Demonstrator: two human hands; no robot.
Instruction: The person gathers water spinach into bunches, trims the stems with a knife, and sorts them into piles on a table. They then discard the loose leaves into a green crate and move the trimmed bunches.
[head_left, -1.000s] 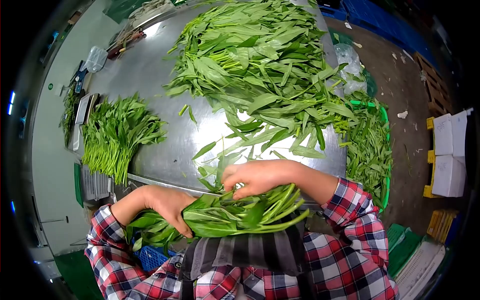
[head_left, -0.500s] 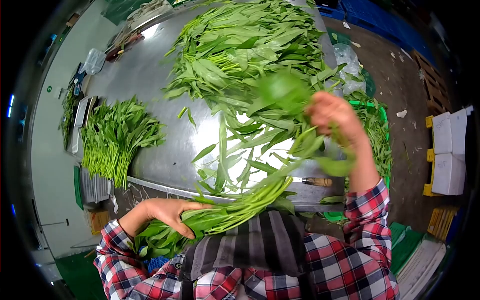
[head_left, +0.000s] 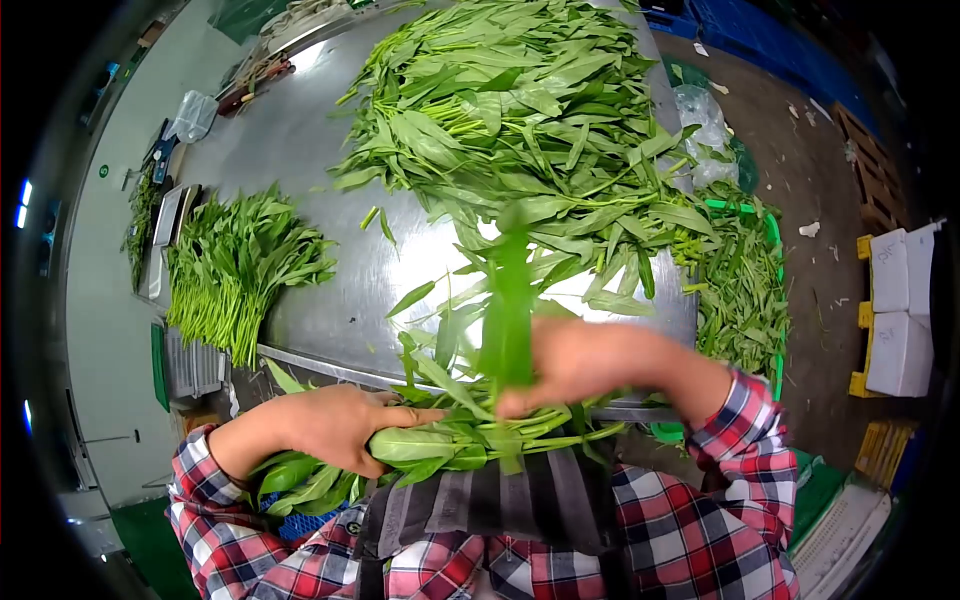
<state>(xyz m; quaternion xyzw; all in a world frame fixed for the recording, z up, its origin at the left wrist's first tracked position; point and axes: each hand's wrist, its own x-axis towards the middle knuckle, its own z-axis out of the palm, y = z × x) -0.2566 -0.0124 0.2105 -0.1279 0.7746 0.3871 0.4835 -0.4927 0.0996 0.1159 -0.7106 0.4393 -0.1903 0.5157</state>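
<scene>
At the front edge of the metal table [head_left: 320,230], my left hand [head_left: 340,425] is wrapped round a bunch of leafy green stems [head_left: 470,440] lying across my lap. Over the right part of that bunch is my right hand [head_left: 565,365], its fingers pinched by a blurred green leaf [head_left: 508,310] that stands up from them. A big heap of leafy greens [head_left: 520,110] covers the back of the table. Loose leaves lie between the heap and my hands. A neat bundle of greens [head_left: 245,265] rests at the left.
Right of the table is a green crate [head_left: 775,260] full of leaves, beside a clear plastic bag [head_left: 700,125]. White boxes [head_left: 900,300] stand farther right. A scale [head_left: 165,235] is behind the left bundle; tools [head_left: 255,80] lie at the far left.
My right hand has come down and left from above the table's right side to the bunch. More stems now lie at the heap's right edge. My left hand stays on the bunch.
</scene>
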